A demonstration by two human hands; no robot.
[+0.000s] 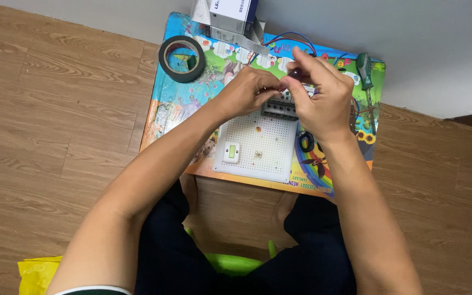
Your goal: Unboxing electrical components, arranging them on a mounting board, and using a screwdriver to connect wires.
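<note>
A white perforated board (263, 145) lies on a small colourful table (173, 106). A grey circuit breaker (279, 108) sits at the board's far edge. My left hand (245, 92) is closed over the breaker's top left. My right hand (320, 95) meets it from the right, thumb and fingers pinching something small and dark above the breaker; what it is stays hidden. Red and blue wires (285, 39) loop behind both hands. A white switch with a green rocker (231, 153) is fixed on the board's near left.
A roll of black tape (181, 58) lies at the table's far left, a white and blue box (230, 16) at the far edge, a green-handled screwdriver (366, 74) on the right. A small black ring (306, 142) lies beside the board. Wooden floor surrounds the table; a yellow bag (36, 273) lies bottom left.
</note>
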